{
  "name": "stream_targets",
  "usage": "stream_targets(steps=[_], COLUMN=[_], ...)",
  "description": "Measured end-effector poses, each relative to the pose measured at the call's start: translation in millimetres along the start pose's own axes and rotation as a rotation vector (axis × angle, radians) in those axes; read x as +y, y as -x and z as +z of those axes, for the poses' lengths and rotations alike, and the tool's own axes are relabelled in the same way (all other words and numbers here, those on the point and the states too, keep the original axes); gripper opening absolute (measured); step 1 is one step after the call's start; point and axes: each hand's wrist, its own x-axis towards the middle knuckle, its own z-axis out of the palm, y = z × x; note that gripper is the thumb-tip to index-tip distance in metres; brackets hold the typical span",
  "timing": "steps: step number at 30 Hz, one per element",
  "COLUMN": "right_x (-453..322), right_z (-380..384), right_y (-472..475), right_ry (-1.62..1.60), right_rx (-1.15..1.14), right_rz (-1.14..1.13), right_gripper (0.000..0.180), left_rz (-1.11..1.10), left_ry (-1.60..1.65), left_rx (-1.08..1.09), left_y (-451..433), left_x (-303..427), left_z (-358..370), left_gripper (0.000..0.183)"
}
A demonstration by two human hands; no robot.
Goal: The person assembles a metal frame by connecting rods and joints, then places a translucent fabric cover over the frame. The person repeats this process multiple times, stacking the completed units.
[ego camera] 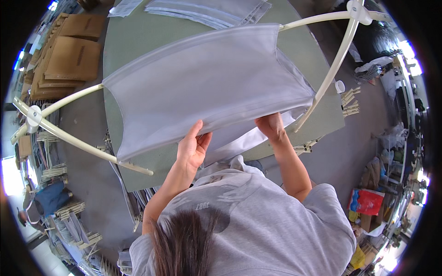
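Observation:
A grey fabric panel (207, 82) spans a cream tubular frame, with tubes emerging at its corners. The frame's crossed tubes meet at a white round joint (34, 114) on the left and another white joint (359, 12) at the upper right. My left hand (193, 146) holds the panel's near edge, thumb on the upper face and fingers below. Farther right along this edge, my right hand (271, 126) grips the fabric; its fingertips are hidden underneath. A loose fabric strip (241, 141) hangs below the edge between my hands and the right tube (324, 86).
Beneath the frame is a green tabletop (138, 179). Stacked grey fabric pieces (210, 12) and printed paper (125, 7) lie at its far side. Flat cardboard (72, 57) is piled left; cream tubes (351, 101) lie beyond the right edge. Another person (31, 210) is partly visible at lower left.

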Motion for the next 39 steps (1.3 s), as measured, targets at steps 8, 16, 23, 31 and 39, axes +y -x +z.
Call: stream_targets(steps=[8, 16, 23, 31, 39], right_x=[65, -53, -96, -120, -228], right_z=[86, 69, 54, 60, 199], right_y=[37, 7, -7, 52, -8], right_ry=[0.637, 0.433, -0.067, 1.154, 1.542], right_rx=[0.137, 0.844, 0.856, 0.774, 0.227], right_rz=[0.148, -0.463, -0.598, -0.122, -1.096], right_gripper=[0.036, 0.016, 0.036, 0.033, 0.053], left_rz=[0.051, 0.057, 0.312, 0.202, 1.439], left_ry=[-0.017, -0.018, 0.235, -0.107, -0.607], left_rx=[0.022, -0.028, 0.069, -0.019, -0.201], left_y=[3, 0, -33, 43, 94], left_x=[-2, 1, 61, 105, 286], left_z=[2, -3, -105, -205, -101], left_gripper=[0.024, 0.027, 0.035, 0.045, 0.061])
